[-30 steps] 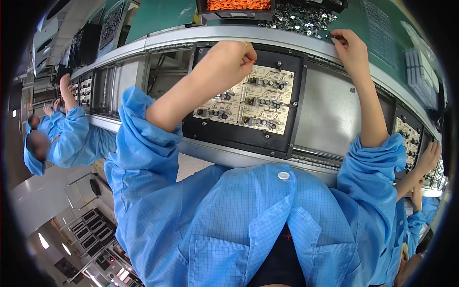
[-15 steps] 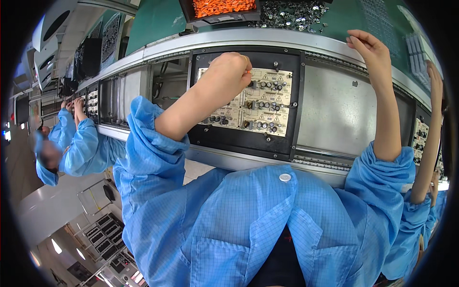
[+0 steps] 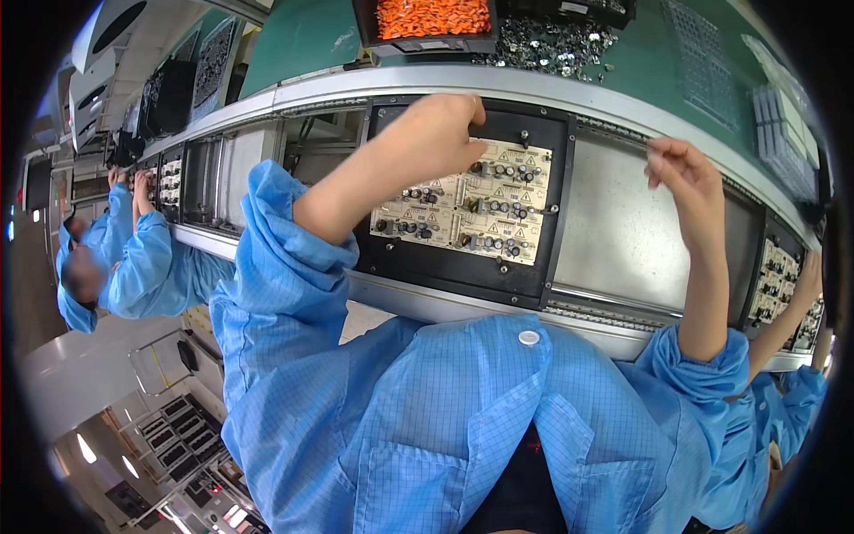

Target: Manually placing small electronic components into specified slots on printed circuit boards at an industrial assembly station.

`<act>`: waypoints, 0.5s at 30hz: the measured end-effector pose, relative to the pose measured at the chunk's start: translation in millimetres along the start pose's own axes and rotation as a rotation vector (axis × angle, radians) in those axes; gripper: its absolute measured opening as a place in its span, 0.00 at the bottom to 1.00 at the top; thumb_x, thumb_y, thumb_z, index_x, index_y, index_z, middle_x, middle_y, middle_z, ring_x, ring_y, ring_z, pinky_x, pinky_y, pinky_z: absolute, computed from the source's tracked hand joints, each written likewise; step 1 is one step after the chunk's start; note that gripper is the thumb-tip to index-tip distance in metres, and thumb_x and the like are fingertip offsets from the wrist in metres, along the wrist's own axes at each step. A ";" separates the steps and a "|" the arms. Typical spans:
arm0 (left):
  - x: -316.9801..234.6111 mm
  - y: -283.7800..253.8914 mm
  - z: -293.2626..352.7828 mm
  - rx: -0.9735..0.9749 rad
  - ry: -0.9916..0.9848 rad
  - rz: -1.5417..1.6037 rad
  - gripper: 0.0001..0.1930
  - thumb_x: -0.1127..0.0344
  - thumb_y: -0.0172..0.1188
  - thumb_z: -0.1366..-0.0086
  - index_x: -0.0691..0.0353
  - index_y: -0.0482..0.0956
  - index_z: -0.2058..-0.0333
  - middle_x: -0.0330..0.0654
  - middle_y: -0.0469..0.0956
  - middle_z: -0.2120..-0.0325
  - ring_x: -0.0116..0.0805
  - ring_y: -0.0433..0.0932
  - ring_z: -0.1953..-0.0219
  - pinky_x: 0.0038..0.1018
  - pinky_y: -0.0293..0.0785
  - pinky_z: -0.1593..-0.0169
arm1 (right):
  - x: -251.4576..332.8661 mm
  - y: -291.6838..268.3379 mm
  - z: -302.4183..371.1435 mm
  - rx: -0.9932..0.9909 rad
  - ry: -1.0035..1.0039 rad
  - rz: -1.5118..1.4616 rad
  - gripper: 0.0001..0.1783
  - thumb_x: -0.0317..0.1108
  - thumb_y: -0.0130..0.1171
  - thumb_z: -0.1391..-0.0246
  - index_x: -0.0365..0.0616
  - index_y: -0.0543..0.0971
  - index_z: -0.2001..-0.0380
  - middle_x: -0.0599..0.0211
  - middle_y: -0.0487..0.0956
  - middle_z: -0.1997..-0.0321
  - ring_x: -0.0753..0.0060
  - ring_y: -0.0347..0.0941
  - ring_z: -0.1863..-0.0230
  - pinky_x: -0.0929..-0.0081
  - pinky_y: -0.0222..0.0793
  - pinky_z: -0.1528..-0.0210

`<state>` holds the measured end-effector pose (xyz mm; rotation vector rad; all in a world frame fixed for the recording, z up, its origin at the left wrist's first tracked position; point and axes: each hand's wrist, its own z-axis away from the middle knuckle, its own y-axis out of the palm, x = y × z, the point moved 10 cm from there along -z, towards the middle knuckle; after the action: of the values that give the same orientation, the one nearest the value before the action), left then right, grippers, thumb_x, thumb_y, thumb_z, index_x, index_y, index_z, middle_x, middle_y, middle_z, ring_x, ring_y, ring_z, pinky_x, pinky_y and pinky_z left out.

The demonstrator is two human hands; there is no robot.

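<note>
My left hand (image 3: 434,135) hovers over the upper part of a cream circuit board panel (image 3: 431,216). Its thumb and forefinger are apart, and nothing shows between them. Rows of small dark capacitors and other parts stand on the panel, which sits in a black frame (image 3: 463,272). My left hand and wrist hide the panel's upper left. To the right, my right hand (image 3: 689,182) is above the bare metal plate (image 3: 614,222) beside the frame. Its fingers are curled toward the thumb; whatever they pinch is too small to make out.
Beyond the rail (image 3: 516,82), a black bin of orange parts (image 3: 431,18) stands beside a pile of small dark and shiny parts (image 3: 556,46). Clear plastic trays (image 3: 703,62) lie at the far right. Co-workers in blue work at left (image 3: 142,267) and right (image 3: 783,427).
My left hand's thumb and forefinger have parted, and the orange bit at its fingertips no longer shows. My right hand has come nearer, from the far rail to over the metal plate.
</note>
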<state>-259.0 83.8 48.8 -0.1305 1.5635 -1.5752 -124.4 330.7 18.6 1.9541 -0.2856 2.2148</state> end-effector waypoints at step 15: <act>57.2 -117.5 -99.7 -0.684 0.166 -0.358 0.08 0.67 0.63 0.47 0.67 0.83 0.73 0.58 0.80 0.74 0.58 0.80 0.68 0.45 0.77 0.60 | 45.1 146.0 27.6 0.191 -0.501 0.766 0.11 0.16 0.59 0.49 0.35 0.80 0.61 0.58 0.77 0.59 0.65 0.78 0.61 0.73 0.75 0.58</act>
<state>-414.2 101.0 100.3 -0.7007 2.2570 -1.2597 -140.7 182.6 62.5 2.8520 -1.0839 2.1118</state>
